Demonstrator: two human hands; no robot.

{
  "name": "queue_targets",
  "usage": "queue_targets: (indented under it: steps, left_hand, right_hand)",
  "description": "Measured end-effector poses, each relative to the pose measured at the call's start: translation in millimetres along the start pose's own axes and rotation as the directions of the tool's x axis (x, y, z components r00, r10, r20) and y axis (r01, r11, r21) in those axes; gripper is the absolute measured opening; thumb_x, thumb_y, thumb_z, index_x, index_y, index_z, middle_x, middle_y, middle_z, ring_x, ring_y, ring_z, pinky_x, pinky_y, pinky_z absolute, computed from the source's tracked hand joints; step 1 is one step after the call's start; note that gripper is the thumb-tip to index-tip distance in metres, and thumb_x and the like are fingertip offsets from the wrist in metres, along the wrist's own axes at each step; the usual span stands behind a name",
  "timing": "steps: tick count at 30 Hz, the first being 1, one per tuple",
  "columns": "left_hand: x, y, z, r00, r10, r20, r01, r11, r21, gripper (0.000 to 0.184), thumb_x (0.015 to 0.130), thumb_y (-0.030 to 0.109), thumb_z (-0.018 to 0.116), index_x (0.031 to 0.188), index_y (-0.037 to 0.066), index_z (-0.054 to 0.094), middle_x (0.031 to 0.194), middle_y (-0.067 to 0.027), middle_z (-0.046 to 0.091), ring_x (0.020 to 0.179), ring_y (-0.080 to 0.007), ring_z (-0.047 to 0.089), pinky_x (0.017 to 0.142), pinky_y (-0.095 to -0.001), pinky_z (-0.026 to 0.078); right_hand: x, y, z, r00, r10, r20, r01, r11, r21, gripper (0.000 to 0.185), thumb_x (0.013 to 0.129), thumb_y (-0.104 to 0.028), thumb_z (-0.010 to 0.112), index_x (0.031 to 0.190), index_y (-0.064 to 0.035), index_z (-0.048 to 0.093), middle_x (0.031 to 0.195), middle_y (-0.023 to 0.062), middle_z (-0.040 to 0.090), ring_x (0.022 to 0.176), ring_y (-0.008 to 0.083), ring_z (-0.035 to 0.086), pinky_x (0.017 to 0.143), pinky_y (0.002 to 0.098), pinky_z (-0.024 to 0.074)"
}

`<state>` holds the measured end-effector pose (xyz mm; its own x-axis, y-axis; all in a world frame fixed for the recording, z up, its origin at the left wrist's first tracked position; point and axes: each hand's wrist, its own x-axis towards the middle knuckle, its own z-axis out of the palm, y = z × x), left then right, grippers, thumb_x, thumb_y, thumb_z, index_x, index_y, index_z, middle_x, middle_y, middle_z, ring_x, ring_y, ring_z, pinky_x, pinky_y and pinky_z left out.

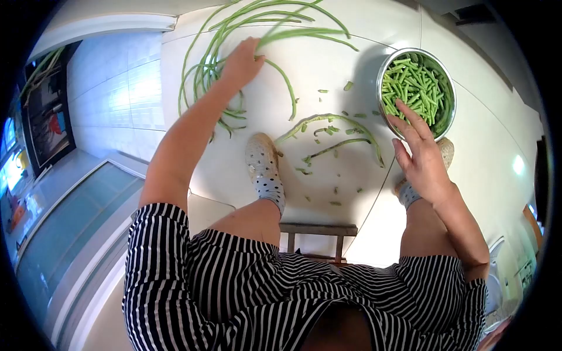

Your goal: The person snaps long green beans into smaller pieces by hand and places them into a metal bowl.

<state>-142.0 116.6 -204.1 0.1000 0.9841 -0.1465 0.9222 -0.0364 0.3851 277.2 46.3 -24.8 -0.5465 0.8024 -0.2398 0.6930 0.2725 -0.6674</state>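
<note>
Long green yardlong beans point(213, 55) lie in a loose, curving bundle on the floor at the upper left. My left hand point(243, 63) is closed around some of them, and their ends stick out past my fingers to the right. A round metal bowl point(452, 111) full of short cut bean pieces point(413, 90) stands at the upper right. Over its near rim, my right hand point(426, 167) has its fingers apart and holds nothing. Whether its fingertips touch the bean pieces I cannot tell.
Between my feet, two discoloured long beans point(345, 142) and several small scraps point(331, 128) lie on the tiled floor point(328, 58). My left shoe point(261, 158) is close to them. A small wooden stool point(319, 230) is beneath me. A glass-panelled cabinet point(76, 216) stands at the left.
</note>
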Motion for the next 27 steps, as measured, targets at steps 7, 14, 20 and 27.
queue_targets:
  steps: [7, 14, 20, 27]
  left_hand:
    - [30, -22, -30, 0.928, 0.067, -0.367, 0.023, 0.972, 0.236, 0.039, 0.085, 0.013, 0.056, 0.123, 0.008, 0.062, 0.142, -0.0159, 0.047, 0.132, -0.0388, 0.042, 0.108, -0.0462, 0.036]
    - [41, -47, -52, 0.979, -0.194, -0.067, 0.204, 0.96, 0.19, 0.035, 0.086, 0.022, 0.057, 0.114, 0.006, 0.067, 0.121, -0.0199, 0.06, 0.11, -0.0344, 0.058, 0.096, -0.0417, 0.046]
    - [17, -23, -67, 0.954, -0.3, 0.007, 0.296, 0.938, -0.181, 0.027, 0.086, 0.015, 0.062, 0.109, 0.003, 0.068, 0.091, -0.0073, 0.067, 0.08, -0.0151, 0.063, 0.076, -0.0265, 0.05]
    - [-82, 44, -84, 0.789, -0.387, 0.478, 0.615, 0.478, -0.628, 0.033, 0.084, 0.002, 0.061, 0.117, 0.001, 0.064, 0.081, 0.0011, 0.055, 0.079, -0.0116, 0.059, 0.078, -0.0254, 0.05]
  right_hand:
    - [-4, 1, 6, 0.996, -0.03, 0.082, 0.03, 1.0, 0.006, 0.041, 0.087, 0.0, 0.059, 0.128, -0.0023, 0.056, 0.143, 0.0176, 0.045, 0.124, 0.0351, 0.051, 0.104, 0.0391, 0.0432]
    - [-10, 5, 10, 0.992, -0.035, 0.125, 0.033, 0.999, 0.016, 0.036, 0.087, 0.0, 0.058, 0.123, -0.0008, 0.059, 0.14, 0.0176, 0.048, 0.122, 0.0346, 0.052, 0.104, 0.0385, 0.0438]
    - [-12, 4, 9, 0.992, -0.033, 0.123, 0.028, 0.999, 0.042, 0.034, 0.087, 0.0, 0.058, 0.12, -0.0002, 0.061, 0.137, 0.0185, 0.051, 0.12, 0.0346, 0.054, 0.103, 0.0389, 0.0447]
    - [-12, 8, 16, 0.987, -0.057, 0.152, 0.045, 0.996, 0.079, 0.034, 0.088, -0.002, 0.056, 0.122, 0.0002, 0.058, 0.137, 0.0199, 0.05, 0.116, 0.037, 0.056, 0.1, 0.0393, 0.0464]
